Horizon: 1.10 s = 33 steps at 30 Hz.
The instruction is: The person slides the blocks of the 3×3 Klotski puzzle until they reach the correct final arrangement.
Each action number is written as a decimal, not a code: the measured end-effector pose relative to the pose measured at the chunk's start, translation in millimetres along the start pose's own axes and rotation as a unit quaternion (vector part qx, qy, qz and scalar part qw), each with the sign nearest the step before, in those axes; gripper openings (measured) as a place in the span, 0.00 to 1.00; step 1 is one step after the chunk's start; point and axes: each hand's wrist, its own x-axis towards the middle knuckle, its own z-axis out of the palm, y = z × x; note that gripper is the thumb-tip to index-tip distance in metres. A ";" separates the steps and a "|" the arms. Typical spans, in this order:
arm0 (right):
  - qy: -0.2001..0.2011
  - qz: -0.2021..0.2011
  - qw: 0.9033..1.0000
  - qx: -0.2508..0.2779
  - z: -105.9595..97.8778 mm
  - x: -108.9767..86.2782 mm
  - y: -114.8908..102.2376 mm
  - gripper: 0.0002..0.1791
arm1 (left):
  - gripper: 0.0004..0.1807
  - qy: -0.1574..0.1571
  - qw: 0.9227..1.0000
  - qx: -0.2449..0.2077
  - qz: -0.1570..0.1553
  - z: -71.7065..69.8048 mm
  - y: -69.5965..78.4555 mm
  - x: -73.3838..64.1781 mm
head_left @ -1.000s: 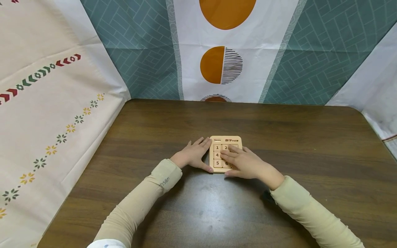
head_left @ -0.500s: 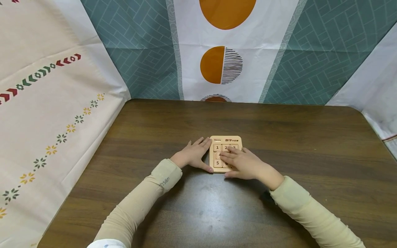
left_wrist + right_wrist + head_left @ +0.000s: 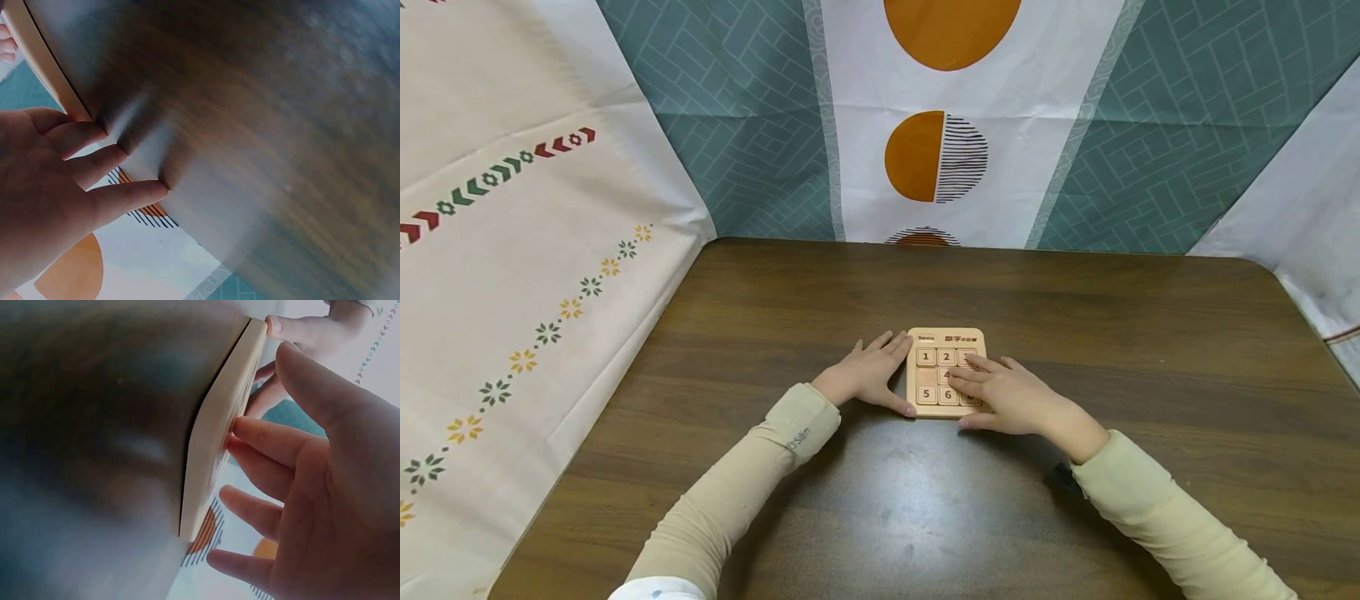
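Observation:
A pale wooden number sliding puzzle (image 3: 936, 337) lies flat on the table, its tiles facing up. My left hand (image 3: 871, 375) rests along its left side, fingers extended near the upper corner and thumb at the lower left corner. From the right, my right hand (image 3: 1011, 398) touches the tile marked 4 (image 3: 943, 374) with its fingertips, the fingers nearly straight. That tile sits in the middle column of the middle row, with a bare slot to its left. Tiles at the right are partly covered by the hand. Seen side-on in the right wrist view is the board's edge (image 3: 215, 425).
Dark brown wooden table (image 3: 1112, 333) surrounds the puzzle. A patterned curtain (image 3: 760, 125) hangs behind its far edge, and a cream cloth (image 3: 512, 275) drapes down on the left.
My right hand has slid to the right, and the 4 tile has shifted from the left column to the middle one. The left hand stays in place.

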 end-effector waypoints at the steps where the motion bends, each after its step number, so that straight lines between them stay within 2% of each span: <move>1: -0.001 0.000 1.000 0.000 -0.2 -0.4 -0.1 0.36 | 0.64 0.000 1.000 0.001 0.000 0.0 0.0 0.0; 10: 0.009 -0.036 0.999 -0.001 2.1 -0.2 -8.4 0.37 | 0.64 -0.001 1.000 0.003 -0.001 -0.4 0.5 0.1; 17: -0.012 -0.056 0.998 0.003 3.7 1.6 -20.6 0.37 | 0.64 0.001 1.000 0.000 0.000 0.2 -0.2 0.0; 22: -0.025 -0.055 0.998 0.001 4.4 2.9 -24.2 0.37 | 0.64 -0.001 1.000 0.002 -0.003 1.8 -1.4 1.4; 33: -0.019 -0.047 0.998 -0.025 3.6 10.9 -19.0 0.36 | 0.65 -0.003 1.000 0.001 -0.005 1.2 -0.9 1.4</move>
